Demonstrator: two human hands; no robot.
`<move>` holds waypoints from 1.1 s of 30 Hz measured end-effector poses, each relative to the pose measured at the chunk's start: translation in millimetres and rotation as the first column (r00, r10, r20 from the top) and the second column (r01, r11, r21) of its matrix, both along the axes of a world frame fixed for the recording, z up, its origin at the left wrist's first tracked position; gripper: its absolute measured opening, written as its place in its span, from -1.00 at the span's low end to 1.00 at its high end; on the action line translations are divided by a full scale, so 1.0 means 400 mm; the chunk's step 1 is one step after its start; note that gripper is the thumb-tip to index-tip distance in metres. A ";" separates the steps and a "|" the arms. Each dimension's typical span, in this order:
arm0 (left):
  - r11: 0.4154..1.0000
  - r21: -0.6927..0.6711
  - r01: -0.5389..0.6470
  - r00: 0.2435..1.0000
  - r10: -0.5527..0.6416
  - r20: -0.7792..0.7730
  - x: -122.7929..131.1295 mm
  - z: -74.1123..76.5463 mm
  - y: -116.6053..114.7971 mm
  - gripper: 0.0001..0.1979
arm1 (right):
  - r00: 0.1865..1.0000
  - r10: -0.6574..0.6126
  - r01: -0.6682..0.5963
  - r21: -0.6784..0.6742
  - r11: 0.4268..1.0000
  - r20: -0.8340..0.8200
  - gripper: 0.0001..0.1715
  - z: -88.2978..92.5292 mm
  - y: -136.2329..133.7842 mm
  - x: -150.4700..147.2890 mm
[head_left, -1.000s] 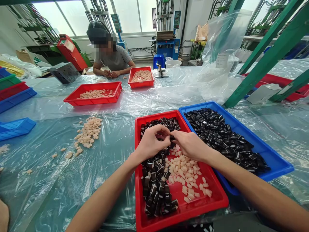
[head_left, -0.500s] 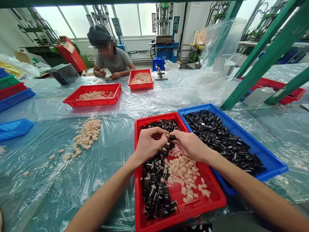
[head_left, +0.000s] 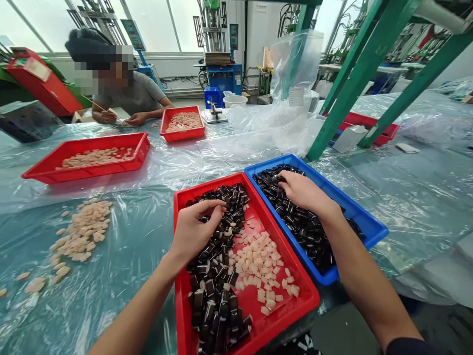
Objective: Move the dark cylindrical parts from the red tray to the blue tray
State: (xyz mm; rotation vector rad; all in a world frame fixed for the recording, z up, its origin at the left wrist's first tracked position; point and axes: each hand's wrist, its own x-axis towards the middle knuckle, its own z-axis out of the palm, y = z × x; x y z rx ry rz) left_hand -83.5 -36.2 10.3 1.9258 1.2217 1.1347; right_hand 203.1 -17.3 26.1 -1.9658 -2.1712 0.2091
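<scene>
A clear plastic sheet is covering the worktop. A red tray is sitting near the middle, and a blue tray is lying against its right side. Loose pale pieces are lying heaped at the left. Farther off, a long red tray, a small red tray, a clear bag and a white box are resting.

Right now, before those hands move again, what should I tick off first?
1. Right hand in the blue tray: ok, resting on its black pieces.
2. Left hand in the red tray: ok, on the black pile.
3. Something pinched in either hand: cannot tell, grip hidden.
4. Pale pieces within reach: ok, lying beside the black pile.
5. Trays side by side: ok.
</scene>
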 end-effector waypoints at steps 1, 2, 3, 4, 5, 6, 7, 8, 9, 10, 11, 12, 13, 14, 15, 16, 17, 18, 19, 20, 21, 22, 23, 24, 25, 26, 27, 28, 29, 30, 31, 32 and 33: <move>1.000 0.005 -0.009 1.000 0.009 -0.004 -0.003 0.002 0.002 -0.86 | 1.000 0.001 -0.001 0.000 1.000 0.013 -0.72 -0.006 0.004 0.010; 1.000 0.009 -0.018 1.000 0.018 -0.005 -0.006 0.004 0.004 -0.87 | 1.000 0.014 -0.014 -0.006 1.000 0.021 -0.65 -0.012 0.007 0.015; 0.999 0.014 -0.029 1.000 0.029 -0.001 -0.009 0.008 0.005 -0.87 | 0.999 0.030 -0.030 -0.008 1.000 0.022 -0.56 -0.017 0.008 0.016; 0.999 0.018 -0.040 0.999 0.040 0.005 -0.012 0.013 0.006 -0.87 | 0.999 0.043 -0.043 -0.001 0.999 0.018 -0.49 -0.019 0.008 0.012; 0.998 0.025 -0.052 0.999 0.051 0.013 -0.015 0.019 0.006 -0.87 | 0.999 0.052 -0.052 0.020 0.998 0.008 -0.45 -0.020 0.008 0.006; 0.998 0.031 -0.062 0.998 0.061 0.020 -0.019 0.025 0.006 -0.87 | 0.998 0.063 -0.062 0.055 0.997 -0.009 -0.45 -0.018 0.007 -0.002; 0.997 0.039 -0.071 0.997 0.070 0.026 -0.021 0.030 0.006 -0.87 | 0.996 0.078 -0.075 0.099 0.992 -0.033 -0.48 -0.016 0.006 -0.011; 0.996 0.051 -0.077 0.997 0.076 0.030 -0.024 0.036 0.005 -0.87 | 0.993 0.099 -0.089 0.144 0.986 -0.062 -0.52 -0.014 0.004 -0.021; 0.995 0.064 -0.081 0.996 0.079 0.034 -0.026 0.041 0.004 -0.87 | 0.987 0.130 -0.111 0.183 0.977 -0.093 -0.56 -0.012 0.003 -0.031; 0.994 0.079 -0.081 0.996 0.078 0.038 -0.028 0.046 0.003 -0.87 | 0.978 0.171 -0.142 0.214 0.966 -0.121 -0.61 -0.011 0.002 -0.041; 0.992 0.094 -0.079 0.996 0.075 0.044 -0.030 0.051 0.002 -0.86 | 0.964 0.222 -0.185 0.236 0.954 -0.144 -0.65 -0.012 0.000 -0.052; 0.991 0.110 -0.076 0.996 0.070 0.050 -0.031 0.056 0.000 -0.86 | 0.947 0.280 -0.236 0.250 0.939 -0.159 -0.68 -0.013 -0.001 -0.065; 0.989 0.127 -0.072 0.996 0.065 0.057 -0.033 0.061 -0.002 -0.86 | 0.926 0.339 -0.292 0.255 0.922 -0.168 -0.71 -0.016 -0.004 -0.078; 0.987 0.142 -0.068 0.996 0.060 0.060 -0.034 0.066 -0.004 -0.86 | 0.903 0.393 -0.345 0.256 0.903 -0.172 -0.73 -0.018 -0.008 -0.093; 0.985 0.161 -0.067 0.996 0.058 0.061 -0.036 0.072 -0.006 -0.85 | 0.882 0.440 -0.392 0.252 0.885 -0.170 -0.75 -0.021 -0.014 -0.111; 0.981 0.181 -0.066 0.997 0.056 0.058 -0.038 0.077 -0.008 -0.85 | 0.862 0.480 -0.437 0.242 0.866 -0.163 -0.76 -0.024 -0.021 -0.129; 0.977 0.202 -0.066 0.997 0.057 0.052 -0.040 0.082 -0.010 -0.85 | 0.844 0.516 -0.480 0.223 0.848 -0.146 -0.77 -0.026 -0.030 -0.150; 0.973 0.222 -0.068 0.997 0.059 0.045 -0.042 0.086 -0.012 -0.85 | 0.827 0.550 -0.525 0.191 0.830 -0.118 -0.78 -0.029 -0.041 -0.171; 0.968 0.241 -0.069 0.997 0.062 0.038 -0.044 0.090 -0.014 -0.85 | 0.810 0.580 -0.567 0.145 0.811 -0.081 -0.79 -0.032 -0.053 -0.193; 0.963 0.260 -0.071 0.997 0.065 0.034 -0.047 0.093 -0.016 -0.84 | 0.797 0.603 -0.599 0.092 0.796 -0.033 -0.80 -0.037 -0.064 -0.215; 0.958 0.277 -0.071 0.997 0.065 0.032 -0.049 0.096 -0.018 -0.84 | 0.790 0.612 -0.613 0.036 0.790 0.028 -0.79 -0.042 -0.075 -0.236; 0.953 0.294 -0.069 0.998 0.062 0.031 -0.051 0.099 -0.019 -0.84 | 0.790 0.606 -0.607 -0.013 0.794 0.097 -0.76 -0.049 -0.084 -0.255; 0.949 0.309 -0.064 0.998 0.057 0.031 -0.052 0.101 -0.021 -0.83 | 0.791 0.587 -0.588 -0.050 0.807 0.169 -0.71 -0.056 -0.092 -0.272; 0.945 0.322 -0.058 0.998 0.050 0.031 -0.054 0.103 -0.022 -0.83 | 0.791 0.564 -0.565 -0.071 0.822 0.237 -0.66 -0.062 -0.097 -0.287; 0.940 0.336 -0.051 0.999 0.043 0.030 -0.056 0.105 -0.023 -0.83 | 0.789 0.542 -0.544 -0.081 0.835 0.291 -0.60 -0.068 -0.100 -0.299; 0.936 0.349 -0.043 0.999 0.035 0.029 -0.057 0.107 -0.024 -0.83 | 0.782 0.528 -0.532 -0.087 0.843 0.330 -0.56 -0.071 -0.100 -0.309; 0.931 0.363 -0.037 0.999 0.029 0.028 -0.059 0.109 -0.024 -0.83 | 0.775 0.524 -0.528 -0.094 0.844 0.353 -0.52 -0.073 -0.100 -0.317; 0.926 0.377 -0.034 0.999 0.025 0.028 -0.060 0.111 -0.025 -0.83 | 0.767 0.528 -0.531 -0.103 0.841 0.365 -0.50 -0.073 -0.098 -0.323; 0.921 0.389 -0.033 0.999 0.024 0.029 -0.062 0.112 -0.025 -0.83 | 0.759 0.534 -0.533 -0.114 0.838 0.372 -0.50 -0.072 -0.097 -0.328; 0.917 0.398 -0.034 0.999 0.024 0.029 -0.063 0.113 -0.026 -0.83 | 0.753 0.541 -0.535 -0.129 0.835 0.376 -0.50 -0.071 -0.095 -0.332; 0.916 0.401 -0.033 0.999 0.024 0.028 -0.065 0.114 -0.026 -0.83 | 0.748 0.545 -0.534 -0.143 0.833 0.379 -0.53 -0.070 -0.094 -0.336; 0.916 0.401 -0.033 0.999 0.025 0.027 -0.066 0.114 -0.027 -0.83 | 0.745 0.545 -0.530 -0.154 0.834 0.385 -0.58 -0.070 -0.093 -0.338; 0.916 0.399 -0.033 0.999 0.025 0.025 -0.067 0.115 -0.027 -0.83 | 0.743 0.542 -0.525 -0.160 0.836 0.393 -0.65 -0.071 -0.092 -0.340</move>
